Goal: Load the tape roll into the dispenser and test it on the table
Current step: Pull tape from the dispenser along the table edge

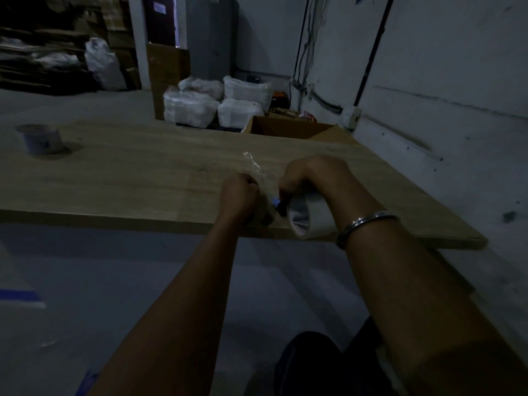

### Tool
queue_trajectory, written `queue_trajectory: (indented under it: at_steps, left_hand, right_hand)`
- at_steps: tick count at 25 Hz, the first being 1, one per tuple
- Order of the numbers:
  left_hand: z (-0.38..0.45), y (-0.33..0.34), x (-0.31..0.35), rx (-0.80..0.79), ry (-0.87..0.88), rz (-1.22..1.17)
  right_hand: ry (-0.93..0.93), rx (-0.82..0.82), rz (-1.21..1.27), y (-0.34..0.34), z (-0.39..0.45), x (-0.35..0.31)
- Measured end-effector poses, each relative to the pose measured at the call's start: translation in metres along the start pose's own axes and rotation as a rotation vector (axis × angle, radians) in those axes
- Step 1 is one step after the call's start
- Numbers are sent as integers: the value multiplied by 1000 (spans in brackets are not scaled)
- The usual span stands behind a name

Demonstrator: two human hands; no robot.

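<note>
Over the near edge of the wooden table (128, 178) both my hands work close together. My right hand (308, 175) grips the tape dispenser (278, 205), of which only a dark part with a blue spot shows. The pale tape roll (310, 217) sits on it, under my wrist. My left hand (240, 192) is closed on a strip of clear tape (257, 170) that runs up and away from the roll, crinkled at its free end. Most of the dispenser is hidden by my hands.
A small white tub (40, 138) stands at the table's far left. An open cardboard box (288, 128) lies beyond the far edge, with white bags (217, 101) behind it. A wall (443, 95) runs close along the right side.
</note>
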State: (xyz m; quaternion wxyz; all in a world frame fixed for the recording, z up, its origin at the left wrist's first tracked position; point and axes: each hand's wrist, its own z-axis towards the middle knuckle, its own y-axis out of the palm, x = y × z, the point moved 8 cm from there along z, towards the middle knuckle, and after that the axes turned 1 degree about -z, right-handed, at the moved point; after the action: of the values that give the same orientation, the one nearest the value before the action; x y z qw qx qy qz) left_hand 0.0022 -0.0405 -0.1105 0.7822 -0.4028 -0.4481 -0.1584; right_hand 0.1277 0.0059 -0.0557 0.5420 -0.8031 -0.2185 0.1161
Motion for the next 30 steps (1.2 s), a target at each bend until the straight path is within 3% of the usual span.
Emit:
queue_trajectory:
  at_steps: [10, 14, 19, 25, 30]
  left_hand:
    - [-36, 7, 17, -51, 62, 91]
    - [-45, 14, 17, -59, 64, 151]
    - [-46, 20, 17, -106, 183, 366]
    - [-53, 32, 20, -193, 305, 440]
    - [-63, 30, 24, -161, 392, 428]
  right_hand:
    - [-16, 90, 69, 23, -55, 6]
    - [-38, 194, 79, 29, -62, 9]
    - [-54, 300, 49, 33, -63, 13]
    - [-69, 284, 66, 32, -61, 12]
    - [-67, 216, 100, 33, -65, 14]
